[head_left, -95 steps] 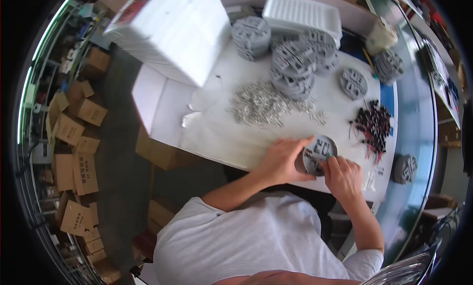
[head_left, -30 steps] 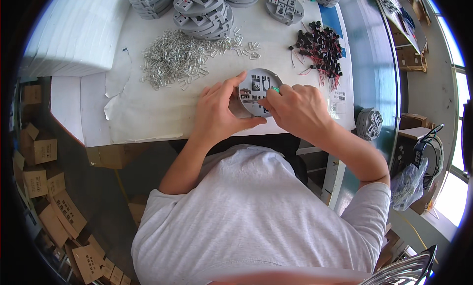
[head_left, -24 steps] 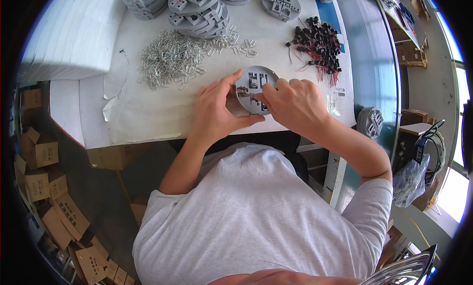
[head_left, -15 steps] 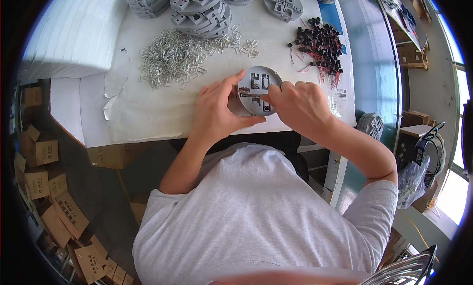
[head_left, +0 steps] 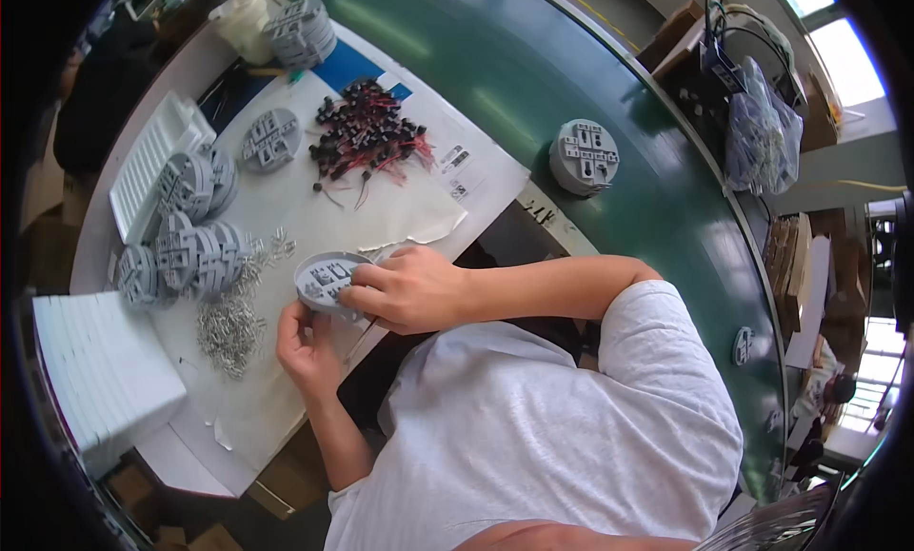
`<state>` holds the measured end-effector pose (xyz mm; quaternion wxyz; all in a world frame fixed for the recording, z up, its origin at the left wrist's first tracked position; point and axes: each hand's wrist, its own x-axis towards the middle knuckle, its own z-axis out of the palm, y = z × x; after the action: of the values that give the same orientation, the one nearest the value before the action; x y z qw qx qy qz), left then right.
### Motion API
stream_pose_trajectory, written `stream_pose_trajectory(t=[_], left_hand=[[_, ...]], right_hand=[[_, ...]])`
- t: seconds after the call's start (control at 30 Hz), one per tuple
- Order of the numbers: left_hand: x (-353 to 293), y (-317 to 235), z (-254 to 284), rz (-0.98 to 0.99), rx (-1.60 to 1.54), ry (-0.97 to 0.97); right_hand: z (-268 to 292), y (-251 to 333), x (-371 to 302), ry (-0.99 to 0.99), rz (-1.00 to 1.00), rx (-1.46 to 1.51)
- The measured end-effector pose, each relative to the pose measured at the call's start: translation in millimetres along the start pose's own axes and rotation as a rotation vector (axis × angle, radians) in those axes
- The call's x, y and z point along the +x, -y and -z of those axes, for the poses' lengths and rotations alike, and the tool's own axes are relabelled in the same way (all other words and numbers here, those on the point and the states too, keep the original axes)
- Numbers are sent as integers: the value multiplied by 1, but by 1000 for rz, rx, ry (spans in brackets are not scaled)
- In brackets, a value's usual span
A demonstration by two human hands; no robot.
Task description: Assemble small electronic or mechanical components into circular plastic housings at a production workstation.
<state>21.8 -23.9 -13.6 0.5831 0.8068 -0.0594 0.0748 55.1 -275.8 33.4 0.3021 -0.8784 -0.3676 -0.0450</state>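
Note:
A round grey plastic base [head_left: 319, 270] with slots and recesses in its face is tilted up near the table's front edge. My left hand [head_left: 309, 349] grips its near rim, thumb and fingers curled around it. Over the right part of its face lies my right hand [head_left: 411, 289], fingers bent and pressed together. Whatever these fingers pinch, if anything, is hidden. Close beyond the base lies a heap of small U-shaped metal clips [head_left: 228, 334]. Farther back sits a pile of black parts with red wires [head_left: 367, 137].
Stacks of grey bases [head_left: 200, 256] stand at the table's left, beside white foam sheets [head_left: 109, 370]. One base [head_left: 270, 140] lies farther back; another stack [head_left: 300, 32] stands at the far corner. A green conveyor [head_left: 647, 227] on the right carries several more bases [head_left: 584, 158].
My view has swung to the right, bringing the conveyor into sight. Both hands remain at the base, the right still over its face and the left at its rim.

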Motion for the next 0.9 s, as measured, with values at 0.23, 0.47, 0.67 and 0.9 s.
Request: stream_pose_trajectory(t=[0.23,0.47,0.67,0.9], left_hand=[[7,-35,-40,27,109,54],[5,-25,-54,-154,230,34],[1,-30,-46,-137,297,-17],[10,-39,-53,-153,235,82]], right_hand=[[193,-251,11,-511,-651,-94],[255,-344,-139,-347,-1064,-585],[216,-163,-242,-189,-751,363],[151,-126,-189,-340,-892,-40]])
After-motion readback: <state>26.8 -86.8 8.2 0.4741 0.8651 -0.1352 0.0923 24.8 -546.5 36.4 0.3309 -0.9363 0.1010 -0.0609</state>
